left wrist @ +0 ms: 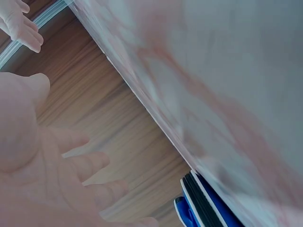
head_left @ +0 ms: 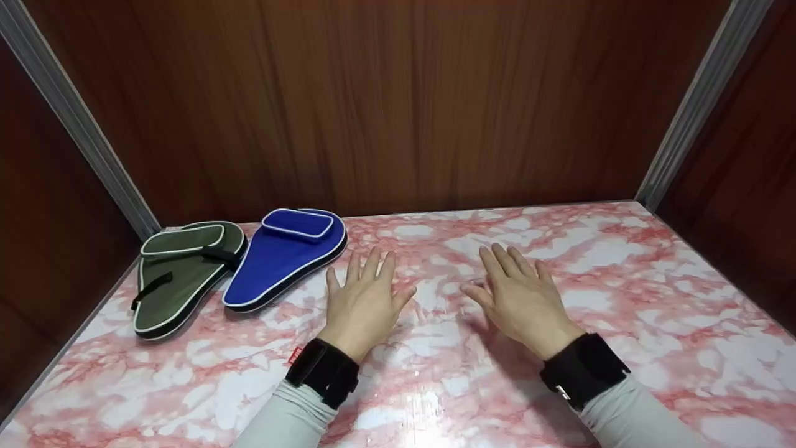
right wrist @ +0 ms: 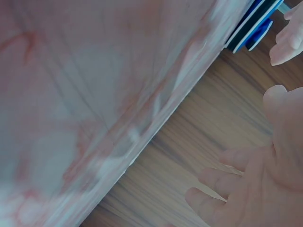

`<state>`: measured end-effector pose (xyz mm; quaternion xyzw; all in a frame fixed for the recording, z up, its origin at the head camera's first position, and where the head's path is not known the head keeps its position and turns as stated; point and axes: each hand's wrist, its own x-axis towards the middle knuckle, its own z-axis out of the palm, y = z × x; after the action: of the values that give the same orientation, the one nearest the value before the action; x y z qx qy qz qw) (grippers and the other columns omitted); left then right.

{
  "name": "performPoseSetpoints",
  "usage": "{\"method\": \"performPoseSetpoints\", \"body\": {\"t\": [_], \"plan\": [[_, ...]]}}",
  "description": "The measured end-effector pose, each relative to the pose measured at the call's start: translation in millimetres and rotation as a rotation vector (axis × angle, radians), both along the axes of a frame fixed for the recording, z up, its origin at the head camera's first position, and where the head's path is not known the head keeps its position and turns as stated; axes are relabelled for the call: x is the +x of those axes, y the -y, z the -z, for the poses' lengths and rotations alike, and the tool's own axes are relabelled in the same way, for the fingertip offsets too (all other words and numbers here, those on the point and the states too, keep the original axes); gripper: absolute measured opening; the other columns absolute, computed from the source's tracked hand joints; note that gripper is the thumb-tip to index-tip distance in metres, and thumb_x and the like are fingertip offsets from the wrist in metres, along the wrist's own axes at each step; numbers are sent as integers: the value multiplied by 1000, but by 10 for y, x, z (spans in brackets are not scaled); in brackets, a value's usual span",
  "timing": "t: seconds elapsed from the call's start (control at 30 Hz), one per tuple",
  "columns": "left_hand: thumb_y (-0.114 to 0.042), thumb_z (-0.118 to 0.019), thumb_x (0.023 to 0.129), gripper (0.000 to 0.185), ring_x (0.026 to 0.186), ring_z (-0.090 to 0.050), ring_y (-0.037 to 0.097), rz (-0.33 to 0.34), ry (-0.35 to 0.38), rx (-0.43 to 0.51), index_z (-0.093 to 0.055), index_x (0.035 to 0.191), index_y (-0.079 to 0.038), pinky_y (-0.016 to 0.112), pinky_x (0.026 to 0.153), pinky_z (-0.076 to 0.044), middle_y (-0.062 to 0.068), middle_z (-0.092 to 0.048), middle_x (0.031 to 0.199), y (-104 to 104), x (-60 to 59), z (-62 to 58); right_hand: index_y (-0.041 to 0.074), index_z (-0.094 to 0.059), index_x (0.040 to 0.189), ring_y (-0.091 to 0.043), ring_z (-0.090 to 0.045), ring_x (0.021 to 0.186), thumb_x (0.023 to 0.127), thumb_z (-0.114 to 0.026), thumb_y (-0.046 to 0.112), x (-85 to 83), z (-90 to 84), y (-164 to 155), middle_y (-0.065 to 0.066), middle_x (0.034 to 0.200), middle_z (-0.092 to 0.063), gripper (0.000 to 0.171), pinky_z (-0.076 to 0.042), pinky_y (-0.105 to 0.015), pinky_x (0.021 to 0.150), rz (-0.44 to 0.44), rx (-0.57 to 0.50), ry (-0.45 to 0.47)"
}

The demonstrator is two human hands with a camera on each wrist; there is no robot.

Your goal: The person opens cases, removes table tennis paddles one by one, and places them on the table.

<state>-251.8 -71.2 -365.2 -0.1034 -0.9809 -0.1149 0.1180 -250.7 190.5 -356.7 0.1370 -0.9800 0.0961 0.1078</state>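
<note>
Both hands lie flat, palms down, on the pink marbled table [head_left: 622, 274]. My left hand [head_left: 364, 298] has straight fingers and holds nothing; it rests just right of a blue paddle-shaped case [head_left: 283, 258]. My right hand [head_left: 519, 295] lies beside it, fingers spread, also holding nothing. A green paddle-shaped case [head_left: 180, 274] with a black strap lies left of the blue one. In the left wrist view the left hand [left wrist: 57, 175] is seen from below, with the blue case [left wrist: 201, 203] at the bottom edge. The right wrist view shows the right hand [right wrist: 246, 189] and the blue case [right wrist: 255, 21].
Dark wood panels [head_left: 385, 99] close the back and both sides of the table. Grey metal strips [head_left: 696, 106] run down the two back corners. Black wrist bands [head_left: 323, 372] sit on both grey sleeves.
</note>
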Motion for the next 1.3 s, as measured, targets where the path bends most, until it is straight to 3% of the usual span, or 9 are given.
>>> {"method": "performPoseSetpoints", "body": {"t": [0.27,0.5,0.83,1.07,1.3], "plan": [[-58,-54,112,75,164,-26,47,-31,45,19,-42,171,-12,78,124,-17,15,-35,177,145,45,50,4,-33,173,-48,-27,163,114,-48,60,56,61,-28,-26,175,-33,82,-20,-75,125,-11,-11,36],[-54,-59,112,75,163,-26,50,-83,69,-2,-43,170,-10,79,124,-18,17,-34,177,388,3,-7,3,-32,172,-49,-28,162,114,-49,58,90,-23,-70,-28,173,-34,82,-20,-79,122,-3,-23,25],[-49,-60,112,82,164,-10,55,-216,159,19,-28,175,-9,83,122,-7,27,-18,180,884,-139,-47,3,-31,173,-47,-25,163,114,-47,60,27,-24,-23,-27,175,-32,83,-20,-77,124,-4,-22,59],[-48,-56,112,84,162,-3,61,-303,247,33,-21,175,-5,89,117,-4,38,-7,176,1092,-240,-41,2,-33,172,-48,-26,163,115,-47,59,7,13,-54,-28,174,-32,82,-19,-76,124,-2,-29,74],[-40,-59,112,78,160,-3,66,-269,331,35,-27,174,-6,94,112,-6,41,-3,175,1161,-276,-82,3,-36,171,-49,-31,161,114,-49,57,12,1,-78,-29,173,-35,80,-22,-77,123,2,-39,49]]}}
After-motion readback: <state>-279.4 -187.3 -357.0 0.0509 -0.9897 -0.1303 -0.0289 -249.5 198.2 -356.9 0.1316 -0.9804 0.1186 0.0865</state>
